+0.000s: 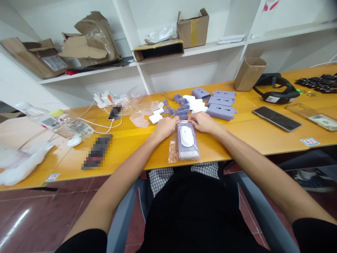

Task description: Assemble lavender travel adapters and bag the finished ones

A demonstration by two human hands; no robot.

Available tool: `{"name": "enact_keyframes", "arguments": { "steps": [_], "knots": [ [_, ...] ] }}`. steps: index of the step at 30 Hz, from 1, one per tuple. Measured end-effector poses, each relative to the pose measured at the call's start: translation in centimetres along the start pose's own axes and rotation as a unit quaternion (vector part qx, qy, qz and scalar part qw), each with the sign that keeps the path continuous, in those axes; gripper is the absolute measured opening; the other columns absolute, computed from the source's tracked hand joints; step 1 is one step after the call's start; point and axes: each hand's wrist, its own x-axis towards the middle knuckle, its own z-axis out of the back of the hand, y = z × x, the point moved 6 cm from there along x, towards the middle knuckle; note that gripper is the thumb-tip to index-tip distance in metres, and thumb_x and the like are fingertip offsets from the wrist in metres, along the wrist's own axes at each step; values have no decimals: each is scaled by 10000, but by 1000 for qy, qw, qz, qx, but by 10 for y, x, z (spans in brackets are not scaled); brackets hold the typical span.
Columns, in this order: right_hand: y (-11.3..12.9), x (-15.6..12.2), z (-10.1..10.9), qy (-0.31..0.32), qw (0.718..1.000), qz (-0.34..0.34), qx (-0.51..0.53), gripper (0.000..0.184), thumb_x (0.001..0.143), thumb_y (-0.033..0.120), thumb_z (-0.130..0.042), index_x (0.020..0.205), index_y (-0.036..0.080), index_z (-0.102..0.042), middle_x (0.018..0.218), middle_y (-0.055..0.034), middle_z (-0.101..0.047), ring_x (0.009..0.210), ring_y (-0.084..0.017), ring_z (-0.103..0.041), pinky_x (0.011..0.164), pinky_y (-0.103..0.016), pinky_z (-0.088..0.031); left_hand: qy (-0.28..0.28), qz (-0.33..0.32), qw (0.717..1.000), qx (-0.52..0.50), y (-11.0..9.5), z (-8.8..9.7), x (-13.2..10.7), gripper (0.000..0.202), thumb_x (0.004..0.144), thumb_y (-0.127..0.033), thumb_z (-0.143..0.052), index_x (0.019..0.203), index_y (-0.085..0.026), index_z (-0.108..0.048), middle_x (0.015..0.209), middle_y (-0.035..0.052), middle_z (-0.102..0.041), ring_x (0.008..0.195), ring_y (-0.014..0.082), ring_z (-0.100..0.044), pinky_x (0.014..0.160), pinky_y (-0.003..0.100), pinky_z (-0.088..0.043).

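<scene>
Pinching the top edge of a clear plastic bag (pixel 172 151), the left hand (pixel 165 128) and right hand (pixel 204 122) sit close together but just apart, their fingers turned inward toward each other. The left forearm (pixel 123 168) and right forearm (pixel 252 165) reach forward from the bottom corners of the view, elbows held wide, wrists low over a yellow table (pixel 126 151). The bag lies flat near the table's front edge, straight ahead of the person, and holds a lilac case (pixel 188 151) with a white oval piece (pixel 186 136) on it. Beyond the hands lie more lilac cases (pixel 220 111) with rows of small holes, small lilac boxes (pixel 182 109) and white plastic pieces (pixel 197 104). A clear pink tray (pixel 139 120) sits to their left, and a phone (pixel 276 118) lies to their right.
</scene>
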Motion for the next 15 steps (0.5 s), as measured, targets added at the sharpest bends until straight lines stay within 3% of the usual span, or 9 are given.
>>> {"name": "enact_keyframes", "arguments": {
  "steps": [3, 7, 10, 15],
  "knots": [
    [2, -2, 0, -1, 999, -17, -34, 210, 1017, 223, -559, 1047, 201, -766, 1041, -139, -823, 950, -309, -729, 757, -349, -448, -15, 7, 999, -28, 2, 1, -1, 210, 1072, -343, -552, 1016, -218, -710, 816, 95, -746, 789, 277, -707, 720, 326, -446],
    [-6, -4, 1, -16, 999, -30, -11, 203, 1024, 259, -585, 1032, 205, -781, 1026, -136, -822, 953, -305, -723, 779, -353, -461, -8, -5, 986, -164, 13, 5, -2, 245, 1036, -351, -587, 957, -189, -752, 901, 80, -797, 816, 244, -706, 754, 320, -470],
    [-14, -5, 1, -14, 998, -10, 59, 183, 1005, 257, -627, 954, 200, -793, 919, -105, -815, 857, -262, -705, 794, -343, -470, 2, -5, 977, -214, 19, 6, -2, 239, 986, -331, -620, 891, -176, -774, 812, 46, -780, 735, 210, -659, 704, 304, -449],
    [-28, -9, 6, 3, 992, -2, 122, 241, 999, 346, -653, 858, 195, -776, 740, -59, -766, 671, -213, -626, 714, -330, -440, -8, 1, 978, -211, 18, 4, -2, 259, 964, -362, -642, 881, -164, -787, 712, 31, -731, 677, 198, -618, 672, 303, -437]
  ]
}}
